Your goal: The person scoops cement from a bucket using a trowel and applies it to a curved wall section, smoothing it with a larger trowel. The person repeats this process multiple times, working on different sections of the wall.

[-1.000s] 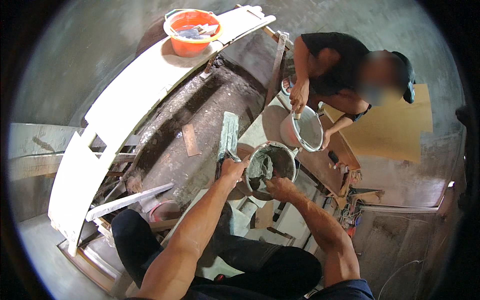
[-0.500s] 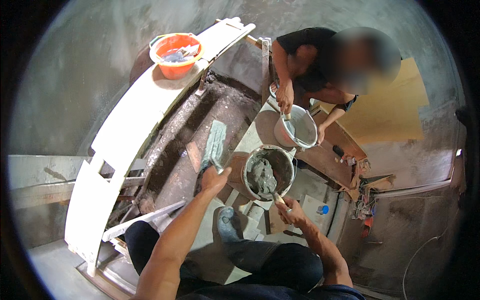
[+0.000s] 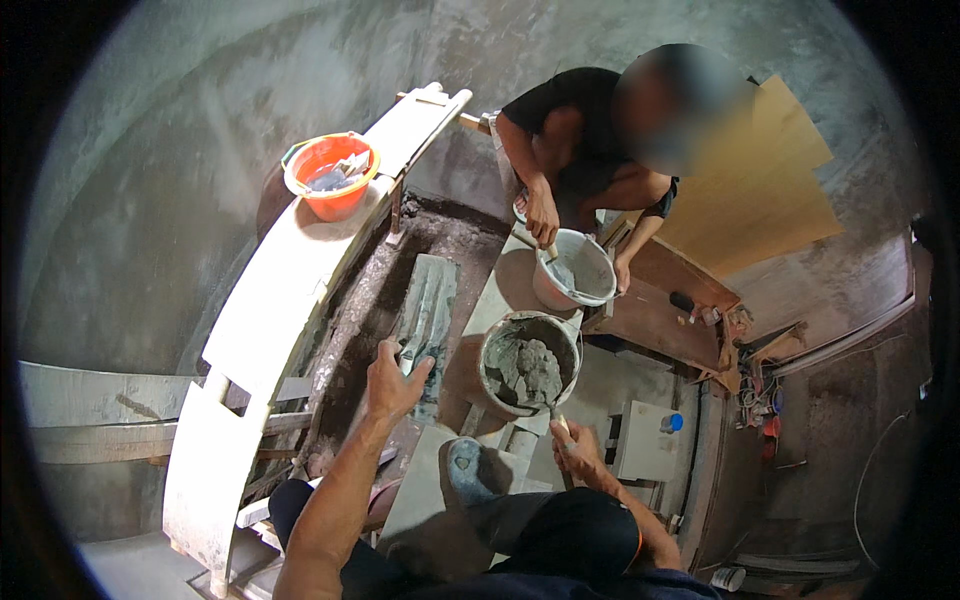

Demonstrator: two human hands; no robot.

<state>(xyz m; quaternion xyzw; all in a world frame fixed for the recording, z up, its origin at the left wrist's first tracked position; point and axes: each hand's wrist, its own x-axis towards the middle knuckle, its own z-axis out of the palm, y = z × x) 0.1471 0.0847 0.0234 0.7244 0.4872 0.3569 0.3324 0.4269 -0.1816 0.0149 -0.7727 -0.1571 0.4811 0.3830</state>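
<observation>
My left hand (image 3: 393,384) is closed round the handle of a plastering float (image 3: 430,300), whose long flat face is smeared with grey plaster. Fingers of my right hand (image 3: 577,450) wrap the wooden handle of a trowel (image 3: 557,413) that reaches over the near rim into a dark, plaster-stained bucket (image 3: 500,345). A lump of wet grey plaster (image 3: 540,372) covers the trowel's blade, so its shape is hidden. Beyond that bucket, a crouching co-worker (image 3: 570,130) holds a tool inside a whitish bucket (image 3: 590,250) and steadies its rim with the other hand.
Along the left runs a curved white plank bench (image 3: 270,300) bearing an orange bucket (image 3: 335,205) with tools inside. A rough trench (image 3: 370,310) lies between bench and buckets. To the right are a pale box (image 3: 645,440), a blue cap (image 3: 672,423) and a brown board (image 3: 785,200).
The float in my left hand has turned, so its broad face shows more fully. The plaster lump in the near bucket sits differently over the trowel. My view has shifted slightly.
</observation>
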